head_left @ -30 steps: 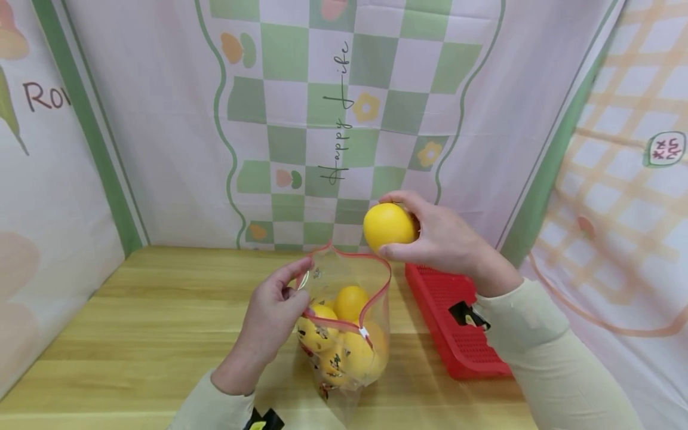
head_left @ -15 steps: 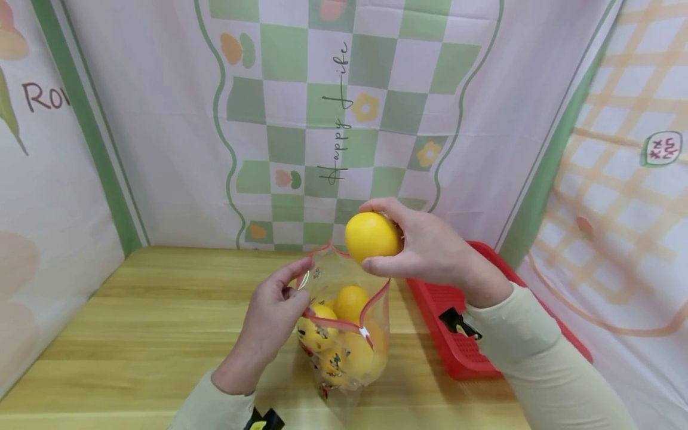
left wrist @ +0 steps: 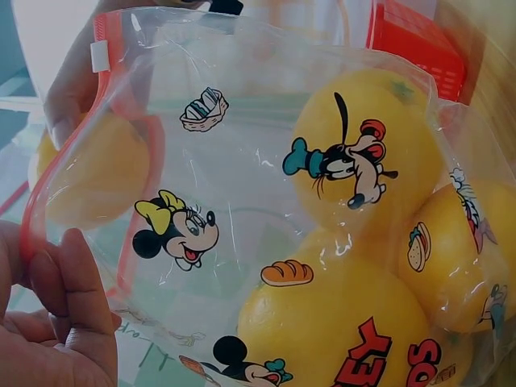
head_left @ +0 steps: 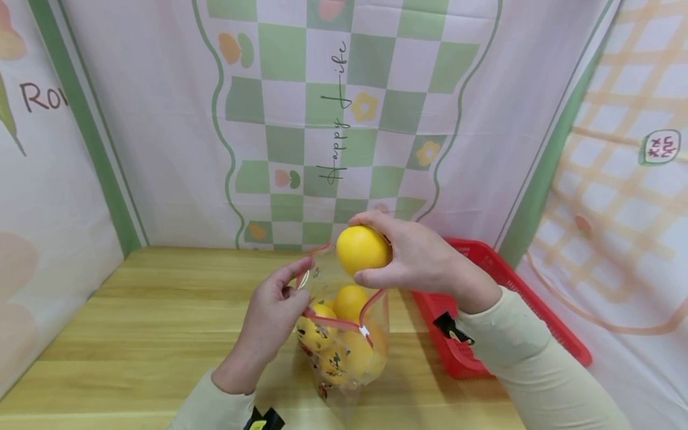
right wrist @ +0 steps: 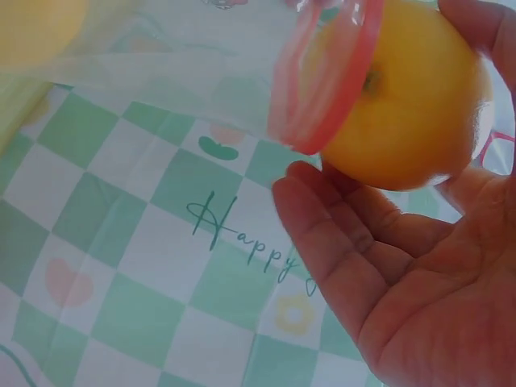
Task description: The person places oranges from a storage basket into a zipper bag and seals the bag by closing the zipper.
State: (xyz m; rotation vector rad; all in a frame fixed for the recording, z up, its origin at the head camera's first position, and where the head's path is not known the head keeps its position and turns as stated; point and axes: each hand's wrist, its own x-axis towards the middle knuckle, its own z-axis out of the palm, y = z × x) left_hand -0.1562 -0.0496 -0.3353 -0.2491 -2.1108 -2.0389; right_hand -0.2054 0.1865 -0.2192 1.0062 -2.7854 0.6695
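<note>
A clear zip bag (head_left: 378, 352) with a red zip edge and cartoon prints stands on the table, mouth up, with several yellow oranges (head_left: 352, 303) inside. My left hand (head_left: 274, 313) pinches the bag's rim at its left side. Above the mouth, my right hand (head_left: 424, 257) grips another orange (head_left: 364, 249) between thumb and fingers. In the right wrist view, that orange (right wrist: 419, 105) overlaps the red zip edge (right wrist: 330, 81); whether they touch, I cannot tell. Printed cartoon figures partly cover the oranges (left wrist: 367, 145) in the left wrist view.
A red plastic basket (head_left: 559, 334) sits on the table right of the bag, partly hidden by my right forearm. The wooden table (head_left: 161, 322) ends at a printed cloth backdrop (head_left: 333, 119), with more cloth on both sides.
My right hand has carried the orange left and down, from beyond the bag's right rim to over its mouth. My left hand and the bag stay in place.
</note>
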